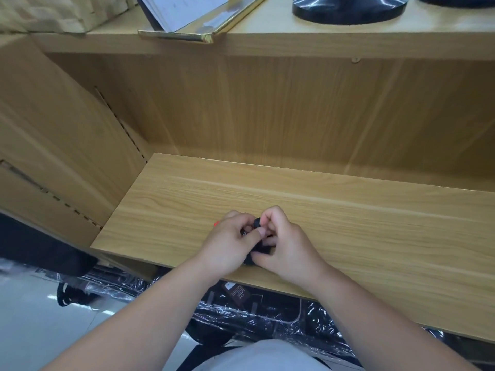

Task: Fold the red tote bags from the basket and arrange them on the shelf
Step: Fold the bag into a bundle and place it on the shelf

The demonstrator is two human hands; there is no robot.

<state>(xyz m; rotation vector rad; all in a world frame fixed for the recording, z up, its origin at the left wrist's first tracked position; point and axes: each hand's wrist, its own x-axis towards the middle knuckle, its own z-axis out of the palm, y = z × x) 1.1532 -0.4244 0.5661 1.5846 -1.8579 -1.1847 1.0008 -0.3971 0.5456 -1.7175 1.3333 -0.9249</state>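
Observation:
Both my hands meet over the front part of the wooden shelf board (348, 223). My left hand (230, 245) and my right hand (284, 242) are closed together on a small dark bundle (261, 249), mostly hidden by the fingers. A tiny bit of red (217, 223) shows at the far side of my left hand; I cannot tell whether it belongs to a tote bag. No basket is in view.
An upper shelf (294, 41) carries a gold-edged stand with papers (187, 20) and a black round base (348, 9). Below the shelf board lie dark items wrapped in clear plastic (254, 314). The cabinet side wall (53, 135) stands at the left.

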